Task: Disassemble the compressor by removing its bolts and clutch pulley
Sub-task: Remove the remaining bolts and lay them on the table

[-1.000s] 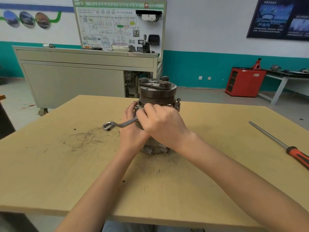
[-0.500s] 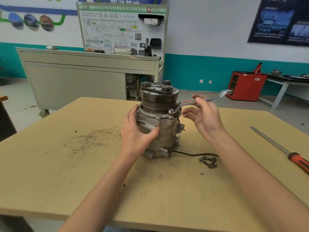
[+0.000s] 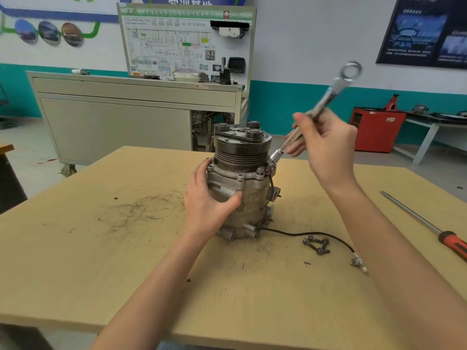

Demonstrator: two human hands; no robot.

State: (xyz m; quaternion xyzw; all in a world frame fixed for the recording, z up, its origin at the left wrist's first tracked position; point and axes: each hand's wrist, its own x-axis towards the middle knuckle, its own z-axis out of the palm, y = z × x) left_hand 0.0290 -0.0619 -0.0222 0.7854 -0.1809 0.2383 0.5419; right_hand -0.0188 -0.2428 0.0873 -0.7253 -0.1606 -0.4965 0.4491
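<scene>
Clasping grey cast-metal compressor (image 3: 252, 198) with left hand (image 3: 207, 203); gripping silver double-ring spanner (image 3: 326, 99) in curled right hand (image 3: 328, 147) at two o'clock, lower ring seemingly on rim bolt (image 3: 271, 162).

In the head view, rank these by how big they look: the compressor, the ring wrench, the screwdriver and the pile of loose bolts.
1. compressor, largest.
2. ring wrench and screwdriver: similar lengths; the wrench is held up nearer the camera and the screwdriver runs off frame, so no ranking.
3. loose bolts, smallest.
</scene>
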